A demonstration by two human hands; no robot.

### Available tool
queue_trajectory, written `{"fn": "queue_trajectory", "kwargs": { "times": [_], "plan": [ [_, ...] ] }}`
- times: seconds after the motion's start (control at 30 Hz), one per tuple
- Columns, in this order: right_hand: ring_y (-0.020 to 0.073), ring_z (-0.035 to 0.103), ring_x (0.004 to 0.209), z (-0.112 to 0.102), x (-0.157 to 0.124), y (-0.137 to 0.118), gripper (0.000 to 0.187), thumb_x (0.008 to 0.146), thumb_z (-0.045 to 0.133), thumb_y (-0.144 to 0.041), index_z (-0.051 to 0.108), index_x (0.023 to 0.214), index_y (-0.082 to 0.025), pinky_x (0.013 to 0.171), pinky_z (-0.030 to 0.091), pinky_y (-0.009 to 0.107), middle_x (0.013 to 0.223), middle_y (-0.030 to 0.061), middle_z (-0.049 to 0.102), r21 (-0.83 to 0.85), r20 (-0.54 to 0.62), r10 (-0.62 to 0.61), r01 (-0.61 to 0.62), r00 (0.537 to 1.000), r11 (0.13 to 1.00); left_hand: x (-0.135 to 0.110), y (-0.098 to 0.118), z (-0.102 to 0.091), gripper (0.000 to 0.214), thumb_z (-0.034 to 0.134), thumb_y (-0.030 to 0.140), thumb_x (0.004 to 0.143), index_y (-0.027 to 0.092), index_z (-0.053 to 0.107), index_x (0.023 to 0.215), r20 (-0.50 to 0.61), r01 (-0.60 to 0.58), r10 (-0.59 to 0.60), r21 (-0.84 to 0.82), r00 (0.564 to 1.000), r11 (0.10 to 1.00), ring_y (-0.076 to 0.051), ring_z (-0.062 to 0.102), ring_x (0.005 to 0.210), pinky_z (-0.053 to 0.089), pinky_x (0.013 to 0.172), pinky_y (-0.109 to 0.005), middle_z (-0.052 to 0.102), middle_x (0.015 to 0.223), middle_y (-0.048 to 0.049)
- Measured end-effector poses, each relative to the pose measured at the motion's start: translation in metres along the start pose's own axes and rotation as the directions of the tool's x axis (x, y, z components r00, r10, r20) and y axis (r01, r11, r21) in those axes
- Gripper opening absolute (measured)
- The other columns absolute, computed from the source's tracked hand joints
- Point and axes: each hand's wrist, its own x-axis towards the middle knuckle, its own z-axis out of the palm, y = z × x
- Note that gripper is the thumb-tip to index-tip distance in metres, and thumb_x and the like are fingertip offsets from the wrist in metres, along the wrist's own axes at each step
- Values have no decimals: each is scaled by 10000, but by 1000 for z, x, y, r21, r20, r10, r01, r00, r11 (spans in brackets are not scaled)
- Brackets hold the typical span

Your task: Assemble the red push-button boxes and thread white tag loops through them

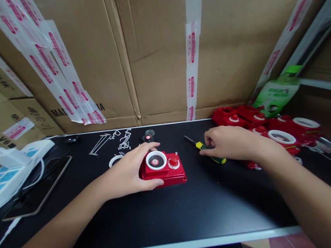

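The left hand [127, 173] lies at the centre of the black surface [177, 216], its grip clamped on the red housing [171, 170]: fingers over the far edge, thumb against the near edge. The housing lies flat, with a white-rimmed round opening and a red knob on its top face. At 3 o'clock from the housing, well apart from it, the right hand [229, 144] covers the screwdriver [200, 146], grip closed over the yellow-green handle; the blade points to 10 o'clock and the tool lies on the surface. A pile of red housings [262, 121] lies at 2 o'clock, just beyond the right hand. A white ring [115, 160] and bent wire parts [115, 140] lie at 11 o'clock from the left hand. A phone [39, 185] lies at 9 o'clock.
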Motion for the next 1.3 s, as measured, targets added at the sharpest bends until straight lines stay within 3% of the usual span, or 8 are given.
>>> {"fn": "queue_trajectory", "kwargs": {
  "times": [0.23, 0.43, 0.53, 0.63, 0.83, 0.93, 1.1, 1.3],
  "plan": [
    [333, 756, 771, -1, -2, -8, 242, 843, 688, -417, 766, 838, -188, 568, 476, 361, 877, 165, 784, -89, 164, 18, -3, 986, 996, -3, -4, -8, 1272, 928, 567, 686, 289, 209, 1697, 107, 36, -34, -10, 994, 999, -417, 512, 1490, 454, 1214, -556, 433, 1687, -167],
    [310, 740, 812, -2, 5, -5, 302, 921, 604, -447, 763, 954, -193, 626, 479, 360, 927, 146, 794, -27, -193, 39, -45, 980, 999, -3, -12, -7, 1275, 937, 535, 684, 285, 210, 1701, 113, -8, 8, 1, 994, 1000, -421, 494, 1509, 441, 1222, -567, 428, 1695, -180],
    [259, 702, 747, -6, 4, -9, 280, 945, 616, -445, 733, 986, -194, 655, 478, 351, 859, 100, 769, 174, -432, 54, 25, 900, 984, -3, -13, -6, 1259, 921, 544, 707, 283, 193, 1701, 125, -1, -1, 15, 992, 1000, -410, 522, 1487, 446, 1216, -564, 444, 1682, -184],
    [220, 661, 701, -7, 2, -16, 275, 967, 649, -483, 698, 979, -213, 669, 485, 342, 812, 57, 728, 421, -619, 121, 198, 776, 885, -3, -12, -6, 1236, 912, 549, 715, 276, 210, 1694, 125, 23, -24, 14, 992, 1000, -404, 537, 1474, 446, 1217, -555, 464, 1668, -176],
    [146, 514, 505, 2, 6, -26, 408, 987, 586, -677, 585, 936, -272, 487, 446, 306, 708, -11, 553, 738, -662, 431, 432, 613, 519, 1, -13, -6, 1111, 900, 450, 724, 269, 316, 1651, 88, 11, -9, -18, 996, 1000, -388, 597, 1411, 468, 1202, -519, 556, 1594, -146],
    [141, 515, 486, 5, 10, -28, 449, 983, 527, -734, 553, 988, -287, 419, 413, 288, 728, -8, 530, 805, -592, 501, 449, 631, 387, 3, -14, -6, 1039, 884, 408, 733, 274, 359, 1620, 88, -10, 13, -43, 996, 999, -371, 650, 1345, 510, 1155, -500, 614, 1530, -134],
    [143, 548, 478, 5, 9, -35, 489, 943, 572, -769, 507, 1004, -288, 390, 421, 273, 687, -36, 498, 842, -540, 443, 454, 715, 292, 5, -14, -7, 960, 878, 379, 731, 279, 419, 1568, 86, -14, 20, -64, 996, 998, -358, 673, 1310, 519, 1139, -500, 654, 1480, -119],
    [148, 582, 518, 10, 7, -40, 469, 952, 575, -747, 476, 996, -291, 418, 468, 281, 726, -30, 520, 831, -546, 331, 448, 769, 331, 6, -13, -7, 974, 884, 374, 730, 263, 405, 1571, 101, -1, 9, -76, 995, 997, -362, 655, 1338, 506, 1154, -527, 638, 1496, -137]
  ]
}}
